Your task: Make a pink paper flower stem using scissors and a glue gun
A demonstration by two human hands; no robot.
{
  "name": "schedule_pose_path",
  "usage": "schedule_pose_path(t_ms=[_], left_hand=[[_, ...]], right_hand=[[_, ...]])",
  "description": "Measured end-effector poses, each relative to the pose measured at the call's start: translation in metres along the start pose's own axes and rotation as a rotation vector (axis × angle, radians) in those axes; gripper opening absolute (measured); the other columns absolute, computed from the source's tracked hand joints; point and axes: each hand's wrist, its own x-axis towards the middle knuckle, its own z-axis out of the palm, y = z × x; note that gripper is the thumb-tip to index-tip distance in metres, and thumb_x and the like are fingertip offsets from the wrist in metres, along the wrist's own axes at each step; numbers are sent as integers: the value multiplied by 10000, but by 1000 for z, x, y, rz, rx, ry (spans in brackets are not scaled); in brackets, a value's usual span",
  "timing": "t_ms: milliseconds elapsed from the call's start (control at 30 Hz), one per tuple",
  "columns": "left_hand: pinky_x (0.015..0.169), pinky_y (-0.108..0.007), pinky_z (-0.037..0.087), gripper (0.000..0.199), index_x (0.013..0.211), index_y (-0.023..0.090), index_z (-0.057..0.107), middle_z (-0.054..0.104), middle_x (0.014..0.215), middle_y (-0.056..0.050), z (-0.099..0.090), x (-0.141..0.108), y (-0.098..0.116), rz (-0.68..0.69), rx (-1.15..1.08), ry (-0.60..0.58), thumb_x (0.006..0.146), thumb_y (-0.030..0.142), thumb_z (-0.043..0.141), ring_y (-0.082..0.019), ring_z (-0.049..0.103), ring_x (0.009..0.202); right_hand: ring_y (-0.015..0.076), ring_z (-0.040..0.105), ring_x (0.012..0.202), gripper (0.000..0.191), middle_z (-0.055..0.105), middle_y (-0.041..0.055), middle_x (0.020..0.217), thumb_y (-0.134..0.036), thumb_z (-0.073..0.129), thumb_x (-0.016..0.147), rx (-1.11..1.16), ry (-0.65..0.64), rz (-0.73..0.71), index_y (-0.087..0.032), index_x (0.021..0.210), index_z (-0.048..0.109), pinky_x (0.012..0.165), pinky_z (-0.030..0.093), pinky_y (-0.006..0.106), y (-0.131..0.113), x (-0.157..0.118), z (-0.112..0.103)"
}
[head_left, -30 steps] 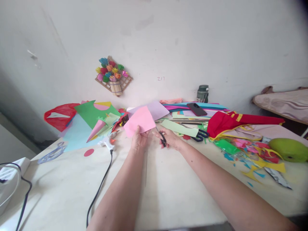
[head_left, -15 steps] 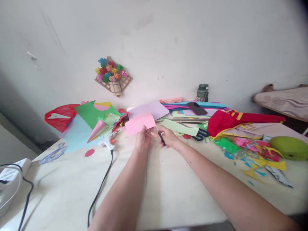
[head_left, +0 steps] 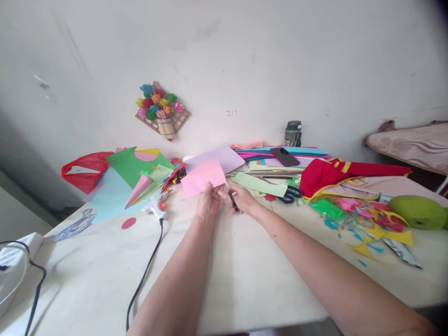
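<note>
A sheet of pink paper [head_left: 203, 176] is pinched along its lower edge by my left hand [head_left: 208, 203], and its upper part stands raised off the table. My right hand [head_left: 241, 199] grips a small pair of scissors with dark handles [head_left: 233, 199]. The blades point up and touch the right edge of the pink paper; how far they cut into it is too small to tell. Just right of the scissors lies a pale green paper strip [head_left: 261, 184], covering part of a larger pair of scissors with dark blue handles [head_left: 291, 193].
A white glue gun [head_left: 154, 208] with a black cord rests left of my hands, near a red paper circle [head_left: 129, 223]. Behind stand stacked papers and a phone [head_left: 284, 157]. At right are a red apron [head_left: 320, 179], paper scraps [head_left: 367, 247] and a green fruit [head_left: 416, 211].
The small scissors have shifted slightly left, closer against the pink paper's right edge. The whole view has drifted a little; my left hand keeps its hold.
</note>
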Motion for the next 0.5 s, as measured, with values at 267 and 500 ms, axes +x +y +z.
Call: schedule_pose_path(t_ms=[267,500], left_hand=[[859,-397,430,168,947,132,523,640,917,-85,-3,2,-1,18,-12,-14,816,115,419,-195,589,905],[854,-372,437,162,939,134,527,640,908,-87,0,-1,-1,8,-9,3,819,127,418,-186,590,903]], right_hand=[[114,532,393,496,566,-5,550,-652,463,636,-16,2,11,-198,835,498,269,337,169,-3,-2,-1],[118,535,392,493,560,-5,546,-639,467,644,-23,10,14,-188,839,507,266,332,170,-7,-3,-1]])
